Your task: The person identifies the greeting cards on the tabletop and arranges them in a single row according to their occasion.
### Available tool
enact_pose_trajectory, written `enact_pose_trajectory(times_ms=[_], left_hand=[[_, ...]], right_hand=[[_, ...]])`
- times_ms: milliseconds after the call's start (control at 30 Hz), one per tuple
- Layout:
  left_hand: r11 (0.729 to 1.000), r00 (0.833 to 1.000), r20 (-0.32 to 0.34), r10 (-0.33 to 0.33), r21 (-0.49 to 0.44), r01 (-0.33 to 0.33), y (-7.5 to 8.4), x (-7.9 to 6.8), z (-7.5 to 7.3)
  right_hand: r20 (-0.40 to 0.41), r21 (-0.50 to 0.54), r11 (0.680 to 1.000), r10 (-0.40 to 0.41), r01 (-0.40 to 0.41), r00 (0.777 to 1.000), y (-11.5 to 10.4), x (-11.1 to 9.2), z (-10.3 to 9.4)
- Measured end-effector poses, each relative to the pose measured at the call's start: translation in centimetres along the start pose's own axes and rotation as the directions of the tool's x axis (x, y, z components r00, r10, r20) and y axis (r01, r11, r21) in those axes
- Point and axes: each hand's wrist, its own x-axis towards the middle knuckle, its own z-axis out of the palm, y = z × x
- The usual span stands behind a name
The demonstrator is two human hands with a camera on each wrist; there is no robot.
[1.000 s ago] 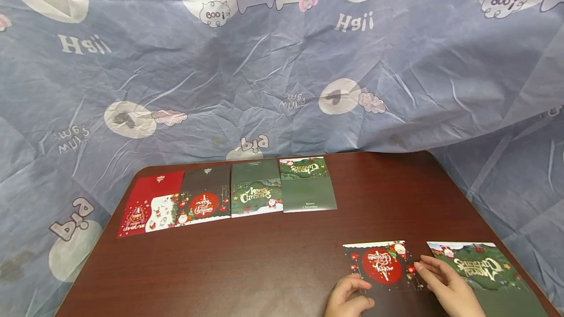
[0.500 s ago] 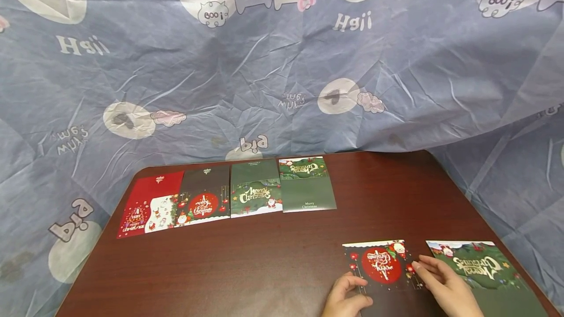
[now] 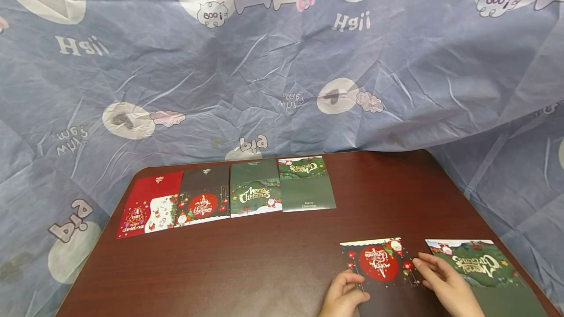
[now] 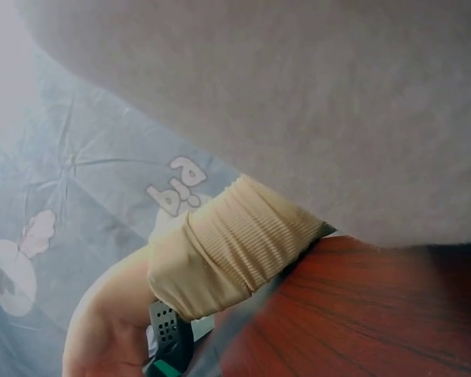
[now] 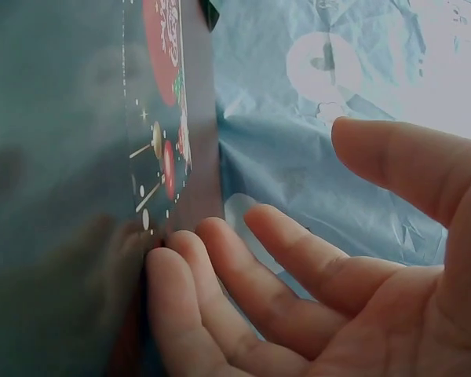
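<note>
A dark Christmas card [image 3: 380,262] with a red circle lies unfolded on the brown table, its lettering upside down in the head view. My left hand [image 3: 343,294] is at its left edge, thumb and fingers apart. At the card's right edge, my right hand [image 3: 447,283] touches with its fingertips. The right wrist view shows the right fingers [image 5: 279,306] loosely bent beside the card [image 5: 71,157], with the thumb well apart. A green Christmas card [image 3: 480,265] lies just right of that hand. The left wrist view is mostly blocked by a pale blurred surface and shows no left fingers.
Along the table's [image 3: 246,263] far left side lies a row of unfolded cards: a red card [image 3: 155,187], a dark card [image 3: 204,180], a green card [image 3: 255,194] and another green card [image 3: 308,192]. A blue patterned cloth [image 3: 264,72] hangs behind the table.
The dark card between my hands has shifted slightly to the left and away from me, and both hands have moved a little with it. The other cards stay put.
</note>
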Motion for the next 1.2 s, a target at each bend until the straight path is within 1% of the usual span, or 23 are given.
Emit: enact_pose_trajectory(times_ms=[100,233,467,633,733,833,900,967,1033,1100,1167,1200], left_hand=[[0.999,1.000,-0.021,0.021,0.045,-0.020,0.0,0.0,0.0],[0.996,0.998,-0.046,0.035,0.083,-0.031,0.1,0.1,0.0],[0.996,0.998,-0.062,0.020,0.083,-0.015,0.1,0.2,0.0],[0.997,0.998,-0.061,0.019,0.072,-0.015,0.0,0.2,-0.1],[0.997,0.998,-0.063,0.029,0.078,-0.024,0.0,0.2,-0.1],[0.996,0.997,-0.068,0.037,0.089,-0.031,0.0,0.2,-0.2],[0.996,0.997,-0.068,0.038,0.086,-0.033,0.0,0.2,-0.2],[0.997,0.997,-0.067,0.030,0.071,-0.025,0.0,0.3,-0.2],[0.998,0.998,-0.060,0.025,0.053,-0.022,0.0,0.3,-0.3],[0.999,0.998,-0.052,0.027,0.049,-0.024,0.0,0.4,-0.4],[0.998,0.998,-0.051,0.027,0.056,-0.024,0.2,0.5,-0.4],[0.997,0.998,-0.052,0.032,0.067,-0.028,0.3,0.6,-0.5]], right_hand=[[0.003,0.007,1.000,0.014,-0.014,1.000,-0.1,0.1,0.0],[0.003,0.013,1.000,0.026,-0.026,1.000,0.0,0.2,-0.1],[-0.011,0.001,0.999,0.033,-0.033,0.999,0.1,0.3,-0.3],[-0.014,-0.042,0.999,0.021,-0.022,1.000,0.1,0.2,-0.4],[-0.013,-0.048,0.999,-0.013,0.012,1.000,0.2,0.1,-0.4],[-0.057,-0.033,0.995,-0.095,0.093,0.994,0.7,-0.1,-0.3],[-0.107,-0.007,0.987,-0.160,0.161,0.981,1.1,-0.2,-0.3],[-0.162,0.029,0.972,-0.225,0.233,0.961,1.5,-0.3,-0.2],[-0.199,0.077,0.954,-0.270,0.290,0.942,1.9,-0.3,-0.1],[-0.218,0.112,0.942,-0.287,0.316,0.933,2.1,-0.3,-0.1],[-0.220,0.128,0.938,-0.290,0.322,0.931,2.1,-0.2,-0.2],[-0.217,0.136,0.940,-0.281,0.314,0.935,2.0,-0.2,-0.2]])
